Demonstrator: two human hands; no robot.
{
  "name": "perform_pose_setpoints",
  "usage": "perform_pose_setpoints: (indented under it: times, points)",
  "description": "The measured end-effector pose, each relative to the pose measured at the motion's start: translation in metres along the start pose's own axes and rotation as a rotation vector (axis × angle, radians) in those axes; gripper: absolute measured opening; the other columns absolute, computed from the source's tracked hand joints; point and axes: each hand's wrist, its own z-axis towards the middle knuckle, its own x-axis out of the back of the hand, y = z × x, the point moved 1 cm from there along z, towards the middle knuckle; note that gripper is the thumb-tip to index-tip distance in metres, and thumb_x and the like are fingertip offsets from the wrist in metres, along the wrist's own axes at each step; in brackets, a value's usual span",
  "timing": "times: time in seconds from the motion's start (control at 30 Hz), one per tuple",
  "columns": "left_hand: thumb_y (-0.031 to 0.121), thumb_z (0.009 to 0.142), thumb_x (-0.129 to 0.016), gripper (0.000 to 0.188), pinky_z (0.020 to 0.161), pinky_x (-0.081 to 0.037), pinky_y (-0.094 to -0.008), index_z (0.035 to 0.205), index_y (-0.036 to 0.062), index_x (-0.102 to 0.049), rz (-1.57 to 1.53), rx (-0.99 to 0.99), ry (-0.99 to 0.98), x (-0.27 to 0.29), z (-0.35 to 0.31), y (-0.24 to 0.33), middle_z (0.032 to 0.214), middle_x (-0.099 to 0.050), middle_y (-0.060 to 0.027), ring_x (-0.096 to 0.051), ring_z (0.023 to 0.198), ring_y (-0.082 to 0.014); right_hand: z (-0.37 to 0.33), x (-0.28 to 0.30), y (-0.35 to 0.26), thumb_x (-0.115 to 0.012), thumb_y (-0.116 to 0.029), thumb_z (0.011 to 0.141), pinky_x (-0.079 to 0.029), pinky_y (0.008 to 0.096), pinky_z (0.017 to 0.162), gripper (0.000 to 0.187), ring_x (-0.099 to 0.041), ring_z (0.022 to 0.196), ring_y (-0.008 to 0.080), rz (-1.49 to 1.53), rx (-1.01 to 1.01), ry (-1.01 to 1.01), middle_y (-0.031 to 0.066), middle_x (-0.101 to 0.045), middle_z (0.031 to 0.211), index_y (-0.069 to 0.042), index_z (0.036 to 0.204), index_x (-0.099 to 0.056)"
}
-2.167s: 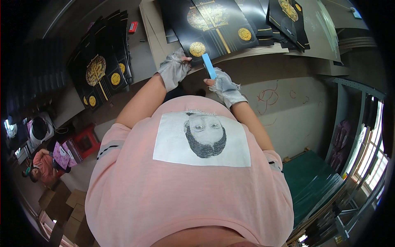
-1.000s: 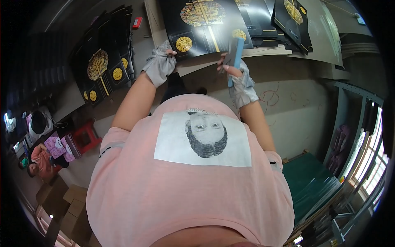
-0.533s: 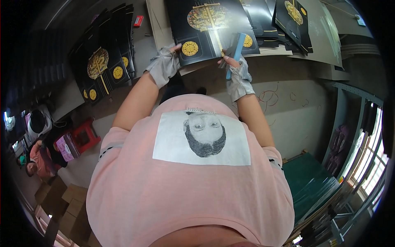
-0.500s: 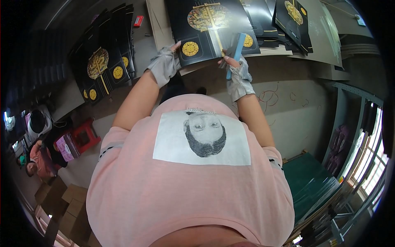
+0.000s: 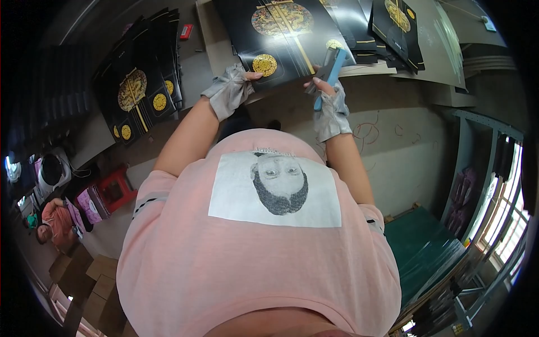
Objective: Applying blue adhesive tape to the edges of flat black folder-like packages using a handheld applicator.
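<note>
Pinching the black sheet (image 5: 283,46), now more slanted, my left hand (image 5: 233,89) steadies it. My right hand (image 5: 330,105) grasps the blue tool (image 5: 336,66).

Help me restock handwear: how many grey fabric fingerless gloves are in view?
2: one glove on the left hand, another glove on the right hand holding a long blue tool. Others may be hidden.

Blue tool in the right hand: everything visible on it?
The tool is slim and elongated: light-blue, plastic-looking body, grey, metallic-looking part on its left. It slants, upper end rightward, gripped in the gloved right hand. Its upper end overlaps the black printed sheet in view; contact is unclear.
</note>
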Motion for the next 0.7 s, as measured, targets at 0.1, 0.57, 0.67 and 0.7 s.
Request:
perform_pose_setpoints:
  times: [0.1,0.57,0.67,0.7]
  points:
    - [0.001,0.075,-0.066,0.029,0.083,-0.048,-0.0273,0.102,-0.0010,-0.059,0.013,0.010,0.030,0.009,0.012,-0.005,0.100,-0.063,-0.0091,-0.061,0.089,-0.0179,-0.016,0.006,0.001,-0.066,-0.013,0.074,-0.046,0.0263,0.064,0.039,-0.057,0.069,0.0135,-0.360,0.253,0.043,0.0044,-0.057,0.083,-0.001,0.110,-0.056]
    - [0.003,0.077,-0.064,0.028,0.085,-0.045,-0.0242,0.104,-0.0001,-0.059,-0.008,-0.054,-0.021,-0.005,0.018,0.000,0.100,-0.063,-0.0077,-0.060,0.094,-0.0168,-0.041,-0.002,0.003,-0.070,-0.034,0.068,-0.042,0.0415,0.071,0.040,-0.054,0.083,0.0364,-1.004,0.183,-0.290,0.0178,-0.055,0.086,-0.001,0.086,-0.056]
    - [0.005,0.077,-0.066,0.028,0.086,-0.045,-0.0247,0.104,0.0000,-0.059,0.039,-0.117,-0.006,-0.008,0.017,0.003,0.100,-0.062,-0.0085,-0.059,0.094,-0.0173,-0.036,-0.001,0.009,-0.070,-0.035,0.068,-0.042,0.0416,0.071,0.041,-0.053,0.083,0.0365,-0.944,0.179,-0.328,0.0180,-0.054,0.086,-0.001,0.087,-0.056]
    - [0.005,0.077,-0.066,0.028,0.087,-0.044,-0.0256,0.104,0.0001,-0.059,0.072,-0.092,0.060,-0.011,0.015,0.005,0.101,-0.062,-0.0085,-0.059,0.094,-0.0174,-0.036,0.001,0.010,-0.070,-0.035,0.068,-0.042,0.0416,0.071,0.041,-0.053,0.083,0.0365,-0.944,0.180,-0.327,0.0180,-0.054,0.086,-0.001,0.087,-0.056]
